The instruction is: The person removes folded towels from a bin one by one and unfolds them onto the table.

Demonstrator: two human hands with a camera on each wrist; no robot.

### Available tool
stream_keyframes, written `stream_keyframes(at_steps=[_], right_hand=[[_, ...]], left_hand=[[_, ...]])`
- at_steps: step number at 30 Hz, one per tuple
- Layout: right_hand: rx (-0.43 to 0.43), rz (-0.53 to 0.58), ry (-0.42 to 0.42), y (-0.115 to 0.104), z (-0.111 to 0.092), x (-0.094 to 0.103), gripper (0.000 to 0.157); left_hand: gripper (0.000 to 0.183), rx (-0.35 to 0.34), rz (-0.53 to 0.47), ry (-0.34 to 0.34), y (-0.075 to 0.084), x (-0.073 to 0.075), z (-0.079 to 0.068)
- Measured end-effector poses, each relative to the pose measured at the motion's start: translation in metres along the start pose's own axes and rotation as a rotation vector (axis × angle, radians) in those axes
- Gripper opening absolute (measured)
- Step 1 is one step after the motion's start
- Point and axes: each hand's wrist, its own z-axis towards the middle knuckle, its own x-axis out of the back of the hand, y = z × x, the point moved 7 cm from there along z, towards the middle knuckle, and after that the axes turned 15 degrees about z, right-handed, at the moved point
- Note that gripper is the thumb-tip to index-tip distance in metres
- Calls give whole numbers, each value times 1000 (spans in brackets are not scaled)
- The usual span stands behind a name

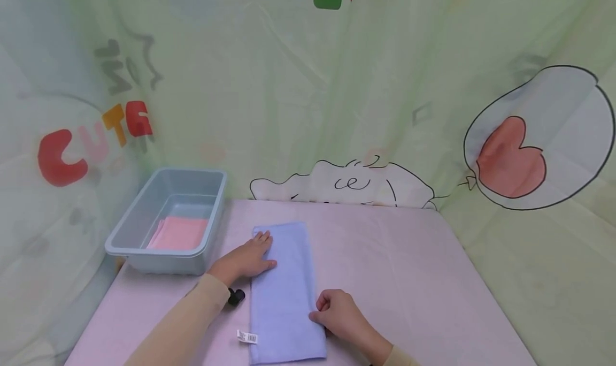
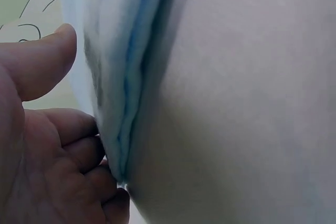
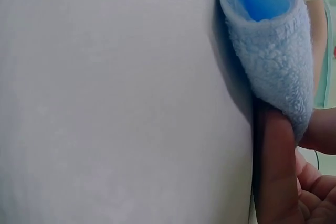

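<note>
At the left of the frame, a gray-blue plastic basin (image 1: pixel 154 251) holds folded pink cloth (image 1: pixel 182 233). Right of it, the left hand (image 1: pixel 247 257) lies spread and relaxed on a folded blue towel (image 1: pixel 285 296) at lower center; a white tag (image 1: pixel 247 337) juts from its left edge. Farther right, the right hand (image 1: pixel 344 317), fingers bent, touches the towel's right edge; whether it grips is unclear.
</note>
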Motion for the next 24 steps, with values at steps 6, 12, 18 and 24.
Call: stream_keyframes(at_steps=[6,12,18,24], right_hand=[[-5,-1,13,-2,-2,-5,28],[20,28,-18,-5,-4,-15,28],[-15,28,-12,-4,-3,-10,29],[32,-96,86,-14,8,11,26]], left_hand=[[82,6,20,0,-2,-2,7],[80,8,12,3,0,2,7],[81,33,19,34,-4,1,1],[79,111,-41,75,-11,5,-25]])
